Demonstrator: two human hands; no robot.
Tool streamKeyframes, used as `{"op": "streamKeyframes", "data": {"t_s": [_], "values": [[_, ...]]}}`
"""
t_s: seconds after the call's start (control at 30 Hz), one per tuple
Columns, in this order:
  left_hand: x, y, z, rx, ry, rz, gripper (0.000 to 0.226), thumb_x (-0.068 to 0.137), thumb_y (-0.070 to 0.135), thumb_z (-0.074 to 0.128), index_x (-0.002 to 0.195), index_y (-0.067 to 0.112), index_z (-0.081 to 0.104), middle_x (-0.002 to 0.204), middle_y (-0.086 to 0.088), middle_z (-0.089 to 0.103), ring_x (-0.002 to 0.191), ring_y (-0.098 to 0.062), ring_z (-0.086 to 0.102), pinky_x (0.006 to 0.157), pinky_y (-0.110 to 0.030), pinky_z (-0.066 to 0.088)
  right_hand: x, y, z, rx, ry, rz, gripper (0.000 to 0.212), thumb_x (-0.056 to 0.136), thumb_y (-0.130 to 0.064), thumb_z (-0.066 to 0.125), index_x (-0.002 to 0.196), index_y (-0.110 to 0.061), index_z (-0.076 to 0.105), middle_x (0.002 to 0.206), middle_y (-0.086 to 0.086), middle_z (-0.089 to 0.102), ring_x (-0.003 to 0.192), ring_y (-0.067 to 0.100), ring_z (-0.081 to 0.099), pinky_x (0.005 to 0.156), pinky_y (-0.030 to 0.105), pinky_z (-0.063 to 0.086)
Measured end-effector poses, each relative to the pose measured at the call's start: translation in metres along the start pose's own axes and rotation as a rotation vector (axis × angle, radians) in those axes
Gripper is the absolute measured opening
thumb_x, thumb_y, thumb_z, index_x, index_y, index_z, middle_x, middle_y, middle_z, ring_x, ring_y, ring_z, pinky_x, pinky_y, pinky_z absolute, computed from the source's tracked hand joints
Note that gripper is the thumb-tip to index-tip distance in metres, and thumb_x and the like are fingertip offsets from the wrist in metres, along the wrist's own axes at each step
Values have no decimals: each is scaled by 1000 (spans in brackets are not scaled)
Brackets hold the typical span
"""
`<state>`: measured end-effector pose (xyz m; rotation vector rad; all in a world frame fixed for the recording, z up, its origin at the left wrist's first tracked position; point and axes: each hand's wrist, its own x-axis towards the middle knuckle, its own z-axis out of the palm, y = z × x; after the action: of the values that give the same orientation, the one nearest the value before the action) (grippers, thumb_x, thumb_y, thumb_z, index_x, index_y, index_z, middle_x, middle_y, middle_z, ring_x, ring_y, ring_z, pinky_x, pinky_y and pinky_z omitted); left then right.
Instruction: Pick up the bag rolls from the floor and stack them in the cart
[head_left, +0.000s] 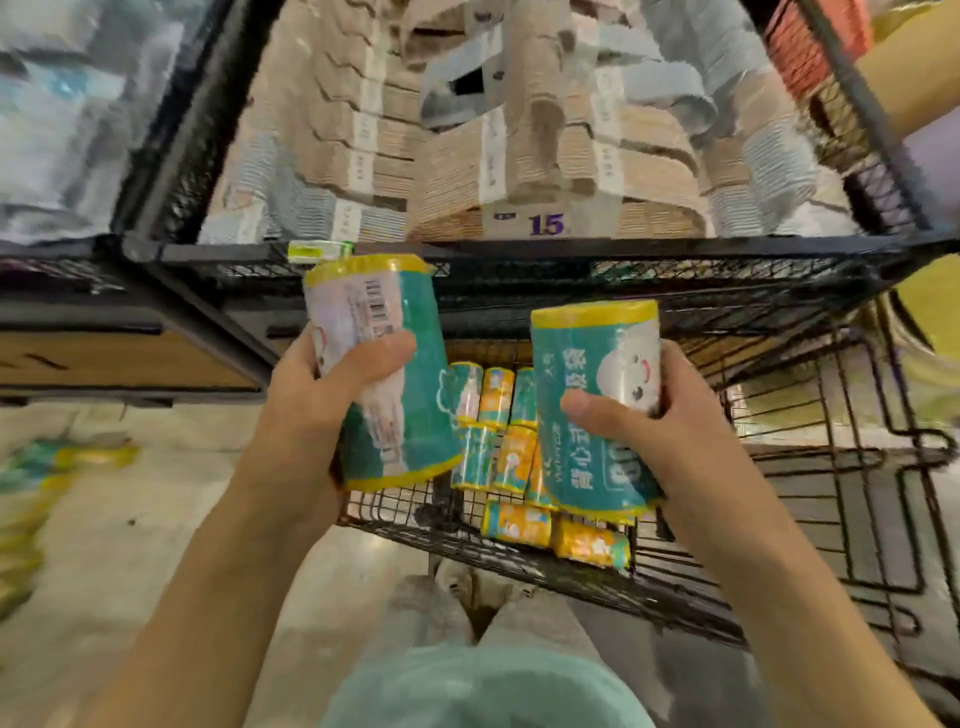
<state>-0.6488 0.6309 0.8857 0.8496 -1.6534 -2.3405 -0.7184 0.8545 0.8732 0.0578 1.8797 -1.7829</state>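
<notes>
Head view, looking down, and at the far left there is a blurred heap of green and yellow rolls on the floor (47, 483), too smeared to count. Moving right, the left hand (332, 395) grips a teal bag roll (384, 374) with yellow ends, held nearly upright and tilted a little; the thumb lies across its near face below the barcode, and the other fingers curl round the far side, mostly hidden. Between the two hands, down in the black wire cart (779, 525), sit the stacked rolls (498, 431), teal and orange packs lying side by side in rows, with two more near the basket's near edge. Right again, the right hand (670, 415) holds a second teal roll (597, 405), printed with a smiling cartoon face; the thumb presses its near side and the fingers wrap its right flank. Both held rolls hover above the cart basket, apart from each other. Beyond, a mesh crate (519, 254) carries banded brown paper bundles (467, 130).
</notes>
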Motion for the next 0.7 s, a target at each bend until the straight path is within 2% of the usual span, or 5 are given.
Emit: {"op": "streamKeyframes", "data": {"t_s": [0.13, 0.4, 0.53, 0.6, 0.7], "values": [[15, -12, -9, 65, 17, -28, 50, 75, 21, 69, 124, 12, 62, 103, -8, 76, 90, -27, 75, 67, -37, 61, 26, 6, 6, -98, -65, 15, 76, 51, -42, 95, 115, -34, 55, 105, -9, 73, 92, 12, 74, 79, 39, 61], [44, -56, -36, 184, 47, -92, 72, 61, 38, 79, 127, 17, 60, 112, -6, 75, 99, -28, 74, 73, -42, 62, 61, 41, 12, -154, -133, 67, 77, 53, -41, 85, 122, -35, 51, 103, -15, 71, 93, 8, 73, 77, 31, 62], [61, -80, -54, 174, 67, -122, 70, 60, 37, 78, 125, 17, 62, 110, -5, 76, 97, -27, 75, 70, -37, 62, 78, 70, 18, -197, -154, 86, 71, 59, -28, 87, 120, -30, 50, 97, -21, 71, 87, 0, 72, 69, 13, 55], [70, -93, -65, 195, 72, -127, 65, 59, 37, 78, 121, 21, 64, 109, -3, 76, 96, -25, 75, 69, -35, 61, 88, 89, 22, -215, -164, 105, 72, 61, -23, 88, 122, -27, 49, 95, -24, 70, 85, -2, 71, 67, 10, 53], [83, -112, -79, 211, 78, -121, 52, 66, 23, 80, 116, 24, 65, 107, 0, 77, 94, -21, 76, 68, -30, 61, 103, 118, 30, -261, -190, 114, 80, 58, -31, 88, 126, -30, 46, 101, -27, 67, 92, -3, 70, 72, 12, 54]]}}
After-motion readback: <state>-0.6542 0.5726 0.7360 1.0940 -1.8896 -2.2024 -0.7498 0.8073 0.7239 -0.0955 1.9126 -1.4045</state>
